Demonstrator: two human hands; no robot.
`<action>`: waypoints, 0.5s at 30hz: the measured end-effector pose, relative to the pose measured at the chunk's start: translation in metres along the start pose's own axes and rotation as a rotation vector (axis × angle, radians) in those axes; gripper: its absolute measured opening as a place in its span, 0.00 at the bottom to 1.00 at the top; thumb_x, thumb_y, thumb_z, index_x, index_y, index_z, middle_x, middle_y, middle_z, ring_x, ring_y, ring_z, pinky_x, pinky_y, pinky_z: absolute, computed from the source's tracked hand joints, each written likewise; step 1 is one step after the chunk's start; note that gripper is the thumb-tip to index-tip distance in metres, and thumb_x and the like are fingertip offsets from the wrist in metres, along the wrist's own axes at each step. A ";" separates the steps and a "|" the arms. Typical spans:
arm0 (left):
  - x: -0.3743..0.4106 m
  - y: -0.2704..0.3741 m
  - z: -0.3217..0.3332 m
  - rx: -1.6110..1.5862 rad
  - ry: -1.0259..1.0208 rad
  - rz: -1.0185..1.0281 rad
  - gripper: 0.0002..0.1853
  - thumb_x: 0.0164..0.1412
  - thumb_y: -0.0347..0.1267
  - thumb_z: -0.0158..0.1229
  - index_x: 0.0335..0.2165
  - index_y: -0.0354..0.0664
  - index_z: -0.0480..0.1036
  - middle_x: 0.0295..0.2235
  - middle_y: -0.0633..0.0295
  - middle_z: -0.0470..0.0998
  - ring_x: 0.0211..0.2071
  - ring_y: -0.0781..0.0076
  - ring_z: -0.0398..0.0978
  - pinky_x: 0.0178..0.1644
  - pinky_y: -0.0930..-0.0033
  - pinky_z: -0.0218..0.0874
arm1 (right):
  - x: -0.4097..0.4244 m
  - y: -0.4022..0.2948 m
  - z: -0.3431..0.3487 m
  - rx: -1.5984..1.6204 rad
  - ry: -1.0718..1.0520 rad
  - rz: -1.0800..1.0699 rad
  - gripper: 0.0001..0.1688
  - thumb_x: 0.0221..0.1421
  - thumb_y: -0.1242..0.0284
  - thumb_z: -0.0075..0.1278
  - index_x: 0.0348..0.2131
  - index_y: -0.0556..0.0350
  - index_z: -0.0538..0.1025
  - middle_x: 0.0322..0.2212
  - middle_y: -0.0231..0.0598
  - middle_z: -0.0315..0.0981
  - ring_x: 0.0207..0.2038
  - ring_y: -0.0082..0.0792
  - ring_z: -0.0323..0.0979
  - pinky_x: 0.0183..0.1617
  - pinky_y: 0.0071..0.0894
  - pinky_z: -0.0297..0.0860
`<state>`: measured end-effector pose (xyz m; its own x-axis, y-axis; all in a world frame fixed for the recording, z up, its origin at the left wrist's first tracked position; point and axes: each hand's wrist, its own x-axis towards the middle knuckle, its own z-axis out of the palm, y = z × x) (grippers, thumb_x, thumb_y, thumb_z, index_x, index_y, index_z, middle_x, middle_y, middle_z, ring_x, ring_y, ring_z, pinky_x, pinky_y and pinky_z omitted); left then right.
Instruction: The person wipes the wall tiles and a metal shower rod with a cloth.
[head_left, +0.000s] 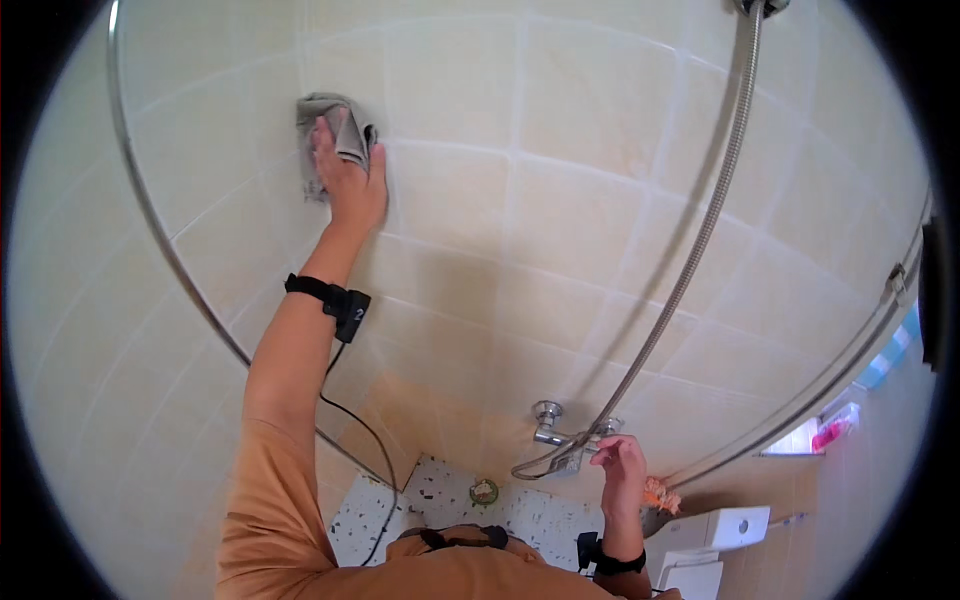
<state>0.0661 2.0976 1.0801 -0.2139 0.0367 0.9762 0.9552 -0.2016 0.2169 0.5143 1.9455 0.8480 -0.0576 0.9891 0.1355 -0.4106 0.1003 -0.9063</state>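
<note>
My left hand (349, 176) presses a folded grey cloth (322, 112) flat against the cream wall tiles (450, 195), close to the corner where two walls meet. Part of the cloth hangs below the palm. My right hand (622, 465) is low on the right, its fingers loosely bent and partly spread, and I see nothing in it. Just left of its fingertips is a chrome shower mixer tap (559, 435) on the wall; the picture does not settle whether they touch it.
A metal shower hose (705, 240) loops down to the tap. Curved metal rails (161, 232) run along both sides. White toilet parts (724, 529) stand at lower right, near an orange scrubbing puff (661, 495). A round green item (484, 492) rests on the speckled floor (442, 480). A cable (379, 442) trails from my left wrist.
</note>
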 end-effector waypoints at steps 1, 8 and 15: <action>0.001 0.000 0.008 0.085 0.051 0.044 0.39 0.58 0.42 0.51 0.59 0.31 0.47 0.61 0.46 0.48 0.60 0.44 0.46 0.62 0.53 0.36 | -0.002 0.004 0.000 -0.037 0.040 -0.010 0.18 0.58 0.59 0.42 0.33 0.58 0.69 0.31 0.38 0.70 0.29 0.27 0.68 0.36 0.27 0.66; 0.044 -0.023 0.003 0.279 -0.042 0.094 0.38 0.54 0.45 0.52 0.60 0.45 0.52 0.60 0.50 0.51 0.57 0.44 0.50 0.61 0.48 0.37 | -0.041 0.053 0.006 -0.089 0.342 0.073 0.16 0.60 0.63 0.40 0.34 0.58 0.70 0.32 0.37 0.71 0.29 0.27 0.68 0.36 0.28 0.66; 0.047 -0.001 0.016 -0.052 0.194 0.097 0.32 0.58 0.45 0.47 0.59 0.51 0.55 0.61 0.52 0.49 0.60 0.43 0.47 0.61 0.44 0.35 | -0.036 0.036 0.082 -0.256 0.167 -0.022 0.12 0.59 0.69 0.41 0.38 0.57 0.71 0.36 0.37 0.66 0.33 0.27 0.68 0.41 0.27 0.66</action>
<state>0.0583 2.1152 1.1263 -0.1620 -0.1731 0.9715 0.9624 -0.2454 0.1167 0.4270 1.9051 0.8430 0.1079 0.9883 0.1076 -0.1659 0.1246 -0.9782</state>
